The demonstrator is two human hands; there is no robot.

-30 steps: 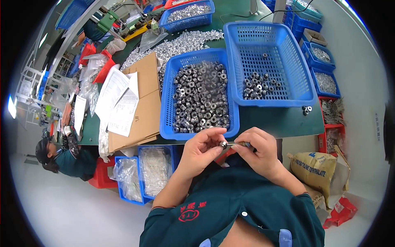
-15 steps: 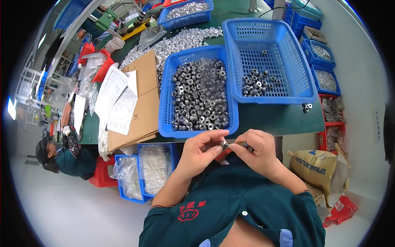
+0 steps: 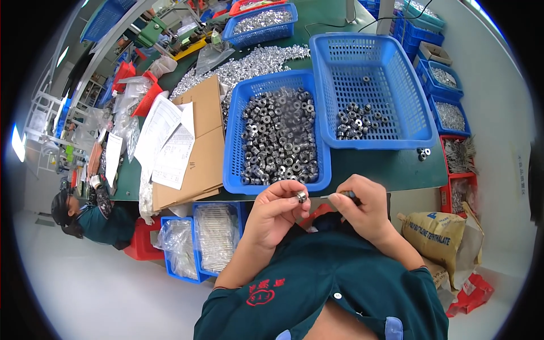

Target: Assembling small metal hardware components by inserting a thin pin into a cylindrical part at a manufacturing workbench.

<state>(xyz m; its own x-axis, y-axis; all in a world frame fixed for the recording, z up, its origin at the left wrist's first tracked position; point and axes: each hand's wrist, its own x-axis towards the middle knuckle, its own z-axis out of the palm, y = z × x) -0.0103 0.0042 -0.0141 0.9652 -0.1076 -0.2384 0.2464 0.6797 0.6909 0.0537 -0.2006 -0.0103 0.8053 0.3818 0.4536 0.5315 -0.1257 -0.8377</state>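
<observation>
A small shiny metal bushing [image 3: 301, 196] is pinched between the thumb and fingertips of my left hand [image 3: 274, 211], just off the table's front edge. To its right my right hand [image 3: 361, 205] is closed around a slim hand tool [image 3: 352, 196]. The tool's thin tip points left toward the bushing, with a gap between them; its exact kind I cannot make out. Straight ahead of my left hand is a blue basket [image 3: 230, 164] heaped with metal bushings [image 3: 279, 136]. A larger blue basket [image 3: 378, 143], farther right, holds a small pile of bushings [image 3: 354, 123].
Loose bushings [image 3: 423, 154] lie beside the larger basket. Papers [image 3: 170, 161] rest on cardboard [image 3: 205, 153] at the left. Behind, silvery parts [image 3: 243, 67] cover the green table [image 3: 391, 174]. A tan sack [image 3: 433, 238] stands at right. A co-worker [image 3: 102, 218] sits far left.
My hands have drawn apart: the tool's tip has come away from the bushing. My left hand now shows the bushing more openly. The view has shifted slightly.
</observation>
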